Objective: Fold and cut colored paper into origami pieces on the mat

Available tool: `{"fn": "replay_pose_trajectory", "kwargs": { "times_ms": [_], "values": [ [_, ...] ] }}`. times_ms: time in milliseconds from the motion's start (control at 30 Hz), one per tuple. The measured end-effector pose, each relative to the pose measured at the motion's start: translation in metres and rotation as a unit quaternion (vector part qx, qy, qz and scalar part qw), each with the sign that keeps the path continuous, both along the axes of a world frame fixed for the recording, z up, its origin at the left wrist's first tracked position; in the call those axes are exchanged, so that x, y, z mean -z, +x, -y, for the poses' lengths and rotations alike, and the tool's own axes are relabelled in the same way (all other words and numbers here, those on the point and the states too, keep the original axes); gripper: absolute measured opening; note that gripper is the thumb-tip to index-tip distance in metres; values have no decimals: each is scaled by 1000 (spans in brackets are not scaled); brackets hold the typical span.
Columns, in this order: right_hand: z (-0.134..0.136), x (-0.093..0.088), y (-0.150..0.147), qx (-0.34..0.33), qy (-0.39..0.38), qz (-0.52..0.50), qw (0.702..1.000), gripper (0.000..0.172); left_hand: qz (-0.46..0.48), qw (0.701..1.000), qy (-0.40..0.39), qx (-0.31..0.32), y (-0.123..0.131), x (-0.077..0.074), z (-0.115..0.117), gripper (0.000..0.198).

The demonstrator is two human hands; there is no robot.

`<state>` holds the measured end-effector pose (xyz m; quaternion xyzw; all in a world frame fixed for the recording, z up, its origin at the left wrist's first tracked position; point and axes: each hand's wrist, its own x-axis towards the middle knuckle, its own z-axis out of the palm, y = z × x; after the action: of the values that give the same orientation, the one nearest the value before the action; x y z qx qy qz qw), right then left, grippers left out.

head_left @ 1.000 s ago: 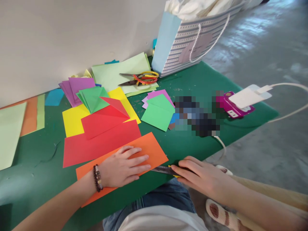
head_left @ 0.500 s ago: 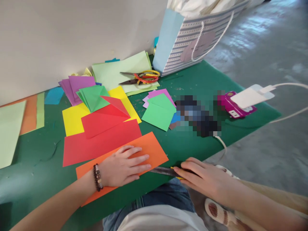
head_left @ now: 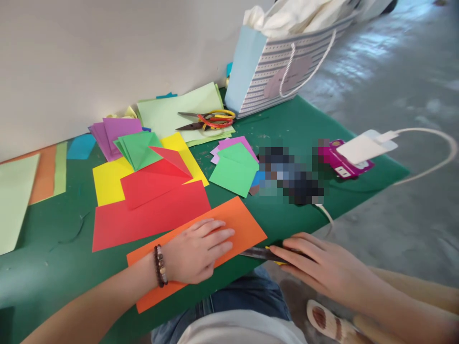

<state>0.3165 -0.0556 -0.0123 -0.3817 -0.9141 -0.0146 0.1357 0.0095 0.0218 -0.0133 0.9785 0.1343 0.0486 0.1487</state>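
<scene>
My left hand lies flat on a long orange paper strip, pressing it to the green cutting mat. Just above the strip sits a red paper sheet. My right hand grips a narrow dark metal blade with a yellow part at the hand. Its tip reaches the strip's lower right edge. Part of the tool is hidden inside my fingers, so I cannot tell exactly which tool it is.
Stacks of coloured paper cover the mat's left and middle. Orange-handled scissors rest on pale green paper. A striped gift bag stands at the back. A white charger with a cable lies on a pink case. A blurred patch hides some items.
The orange strip has slid to the right under my left hand. My right hand and its blade have shifted right along with it.
</scene>
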Motion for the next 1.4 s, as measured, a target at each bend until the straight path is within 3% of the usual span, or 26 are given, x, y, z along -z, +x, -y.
{"fn": "replay_pose_trajectory", "kwargs": {
  "times_ms": [200, 500, 1200, 1400],
  "values": [
    [2, 4, -3, 12, 1, 7, 1000, 26, -7, 1000, 7, 23, -18, -12, -2, 31],
    [2, 17, -5, -7, -3, 13, 1000, 23, -22, 999, -19, 39, -26, 0, -1, 38],
    [0, 8, -3, -46, -33, 37, 998, 25, -39, 998, -19, 36, -24, 0, -2, 38],
    [1, 15, -2, -40, -26, 24, 999, 23, -42, 998, -20, 38, -24, 0, -1, 39]
  ]
}}
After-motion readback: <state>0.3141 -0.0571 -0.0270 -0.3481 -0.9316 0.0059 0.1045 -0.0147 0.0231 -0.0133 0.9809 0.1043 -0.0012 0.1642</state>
